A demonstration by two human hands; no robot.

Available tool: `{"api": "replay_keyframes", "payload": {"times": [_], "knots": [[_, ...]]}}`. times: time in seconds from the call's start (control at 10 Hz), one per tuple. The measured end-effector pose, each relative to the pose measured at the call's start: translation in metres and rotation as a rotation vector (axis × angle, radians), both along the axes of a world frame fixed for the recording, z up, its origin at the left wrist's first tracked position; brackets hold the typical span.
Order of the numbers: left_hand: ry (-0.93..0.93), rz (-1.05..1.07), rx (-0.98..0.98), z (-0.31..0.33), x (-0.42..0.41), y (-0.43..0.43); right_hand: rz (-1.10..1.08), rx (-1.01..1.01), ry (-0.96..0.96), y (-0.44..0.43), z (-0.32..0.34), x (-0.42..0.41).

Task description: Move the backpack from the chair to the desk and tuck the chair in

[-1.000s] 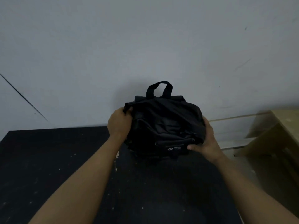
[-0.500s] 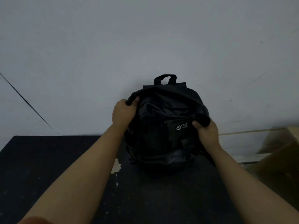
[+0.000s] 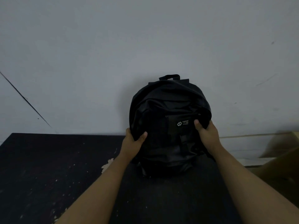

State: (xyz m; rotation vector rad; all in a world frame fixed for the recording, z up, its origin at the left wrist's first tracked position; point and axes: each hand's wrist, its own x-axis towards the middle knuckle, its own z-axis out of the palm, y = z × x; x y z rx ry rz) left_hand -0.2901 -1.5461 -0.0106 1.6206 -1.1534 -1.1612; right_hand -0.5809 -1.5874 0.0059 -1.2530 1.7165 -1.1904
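A black backpack (image 3: 168, 126) stands upright on the dark desk (image 3: 48, 167), leaning back against the grey wall, its top handle up and its small white logo facing me. My left hand (image 3: 133, 141) grips the fabric on its left side. My right hand (image 3: 205, 133) pinches a fold of fabric on its right side, thumb beside the logo. The chair is out of view.
The desk top is black with scratches and a chipped pale patch (image 3: 107, 164) left of the bag. A tan wooden piece of furniture (image 3: 281, 157) stands to the right of the desk. The grey wall (image 3: 145, 46) closes off the far edge.
The backpack has been turned up from lying crumpled to standing upright against the wall, front facing me. Both hands slid down its sides while still gripping it.
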Motion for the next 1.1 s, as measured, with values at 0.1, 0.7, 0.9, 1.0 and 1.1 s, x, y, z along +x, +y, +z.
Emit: {"api": "replay_keyframes", "payload": {"times": [0.1,0.7,0.9,1.0,1.1], "knots": [[-0.210,0.088,-0.059,-0.001,-0.012,0.000,-0.047,-0.077,0.112,0.006,0.002,0.003],[-0.344,0.001,0.129,-0.003,0.004,-0.034,0.033,0.072,0.149,-0.018,0.011,0.006],[-0.341,-0.012,0.205,-0.007,0.016,-0.027,0.057,0.062,0.075,-0.016,0.013,0.004],[-0.430,0.023,0.178,-0.009,0.019,-0.020,0.014,-0.036,0.143,-0.014,0.018,0.004],[-0.423,0.017,0.159,-0.001,0.021,-0.017,0.044,-0.142,0.264,-0.007,0.029,0.007]]}}
